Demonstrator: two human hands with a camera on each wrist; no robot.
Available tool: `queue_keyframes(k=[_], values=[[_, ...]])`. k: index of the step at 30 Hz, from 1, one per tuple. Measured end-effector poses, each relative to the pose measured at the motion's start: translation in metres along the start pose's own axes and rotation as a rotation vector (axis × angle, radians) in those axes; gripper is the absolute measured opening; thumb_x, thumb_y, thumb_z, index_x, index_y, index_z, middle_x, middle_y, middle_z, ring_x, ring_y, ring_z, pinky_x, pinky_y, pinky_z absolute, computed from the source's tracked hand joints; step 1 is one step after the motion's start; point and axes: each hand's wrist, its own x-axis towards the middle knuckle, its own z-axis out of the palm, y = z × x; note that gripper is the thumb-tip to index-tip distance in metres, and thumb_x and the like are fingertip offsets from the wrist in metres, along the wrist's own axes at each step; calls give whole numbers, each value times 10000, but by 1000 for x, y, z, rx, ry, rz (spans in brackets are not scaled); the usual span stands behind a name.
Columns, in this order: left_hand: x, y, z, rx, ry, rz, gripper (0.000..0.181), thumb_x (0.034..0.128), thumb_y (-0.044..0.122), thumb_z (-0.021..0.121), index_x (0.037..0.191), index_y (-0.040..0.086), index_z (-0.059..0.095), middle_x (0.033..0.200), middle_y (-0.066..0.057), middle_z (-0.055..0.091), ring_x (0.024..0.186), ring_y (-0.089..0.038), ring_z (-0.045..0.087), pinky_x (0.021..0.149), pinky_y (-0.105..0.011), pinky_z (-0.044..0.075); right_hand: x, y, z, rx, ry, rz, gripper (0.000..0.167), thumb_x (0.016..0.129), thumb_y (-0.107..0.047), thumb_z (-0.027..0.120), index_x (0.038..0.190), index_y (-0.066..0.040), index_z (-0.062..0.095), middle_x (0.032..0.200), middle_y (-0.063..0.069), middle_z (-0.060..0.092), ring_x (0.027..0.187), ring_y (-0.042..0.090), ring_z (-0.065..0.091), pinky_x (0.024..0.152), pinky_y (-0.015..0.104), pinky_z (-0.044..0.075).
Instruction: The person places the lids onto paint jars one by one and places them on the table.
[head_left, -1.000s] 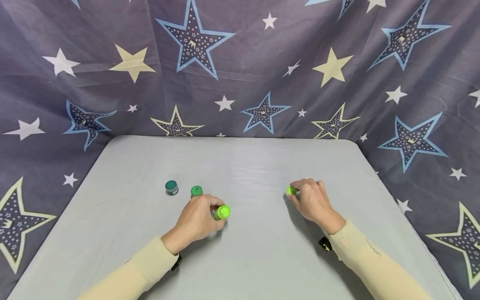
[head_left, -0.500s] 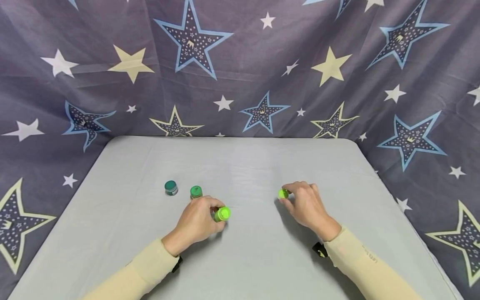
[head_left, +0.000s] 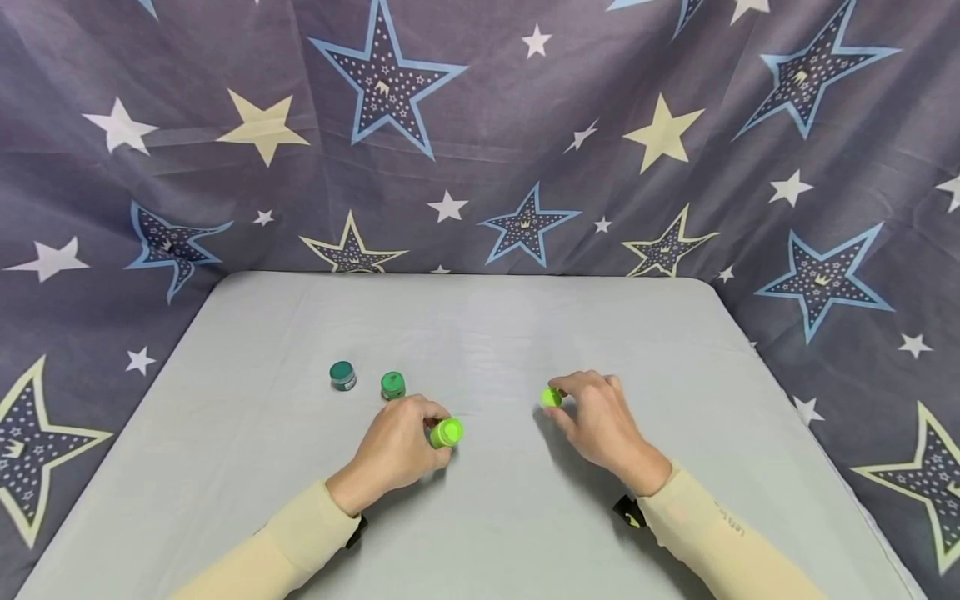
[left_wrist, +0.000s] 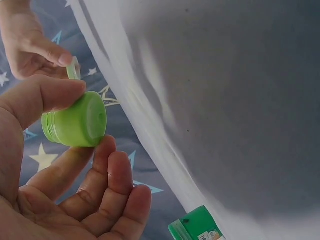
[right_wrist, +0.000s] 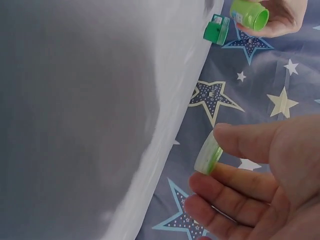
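Note:
My left hand [head_left: 401, 442] grips a lime-green paint jar [left_wrist: 77, 122] between thumb and fingers. The jar has no lid on, and its mouth faces up towards the head camera. Over to the right, my right hand [head_left: 600, 417] pinches a small lid [right_wrist: 208, 154] by its rim; it is lime green inside with a pale, clear edge. Jar and lid are apart, with a stretch of table between them. Just beyond the left hand stands a green jar [head_left: 393, 385] with its lid on.
A dark teal jar [head_left: 342, 375] stands left of the green one. All of this is on a table with a pale grey cover [head_left: 480, 333]. A curtain printed with stars [head_left: 480, 142] hangs behind and along the sides.
My right hand has moved left and slightly nearer with the lid, towards the lime-green jar. The left hand has barely shifted with the jar.

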Motion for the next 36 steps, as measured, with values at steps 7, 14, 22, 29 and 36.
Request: queue_keyframes(k=[7,14,22,29,36], values=[[0,0,0,-6,-4,3,238,685,26,887,872,123,776,825,61,630,762,-102,571,728,-338,503,-4,-10,4,34,0,-37,307,825,-194,876,1093,-104,757,1051,23,746,957,212,654,809,381,374],[0,0,2,-4,1,21,237,680,21,883,870,110,774,812,55,621,752,-117,561,719,-337,494,-7,-20,5,80,-5,-61,311,822,-187,879,1098,-111,756,1061,6,746,977,195,656,816,363,368],[0,1,5,7,4,35,237,671,14,877,859,114,773,804,57,614,739,-95,534,712,-324,489,-9,-29,11,113,-4,-83,314,810,-186,885,1088,-110,759,1056,1,751,972,182,659,833,367,372],[1,1,8,17,14,59,230,658,21,876,832,124,768,784,59,610,735,-98,526,704,-319,478,-11,-38,14,132,-8,-103,300,808,-182,884,1073,-116,761,1055,-14,753,997,171,661,847,370,376],[1,1,10,30,19,78,232,656,27,887,830,118,764,781,60,609,730,-96,528,696,-315,480,-12,-45,18,156,-9,-131,289,798,-170,891,1054,-126,762,1052,-26,757,1006,159,664,882,380,401]])
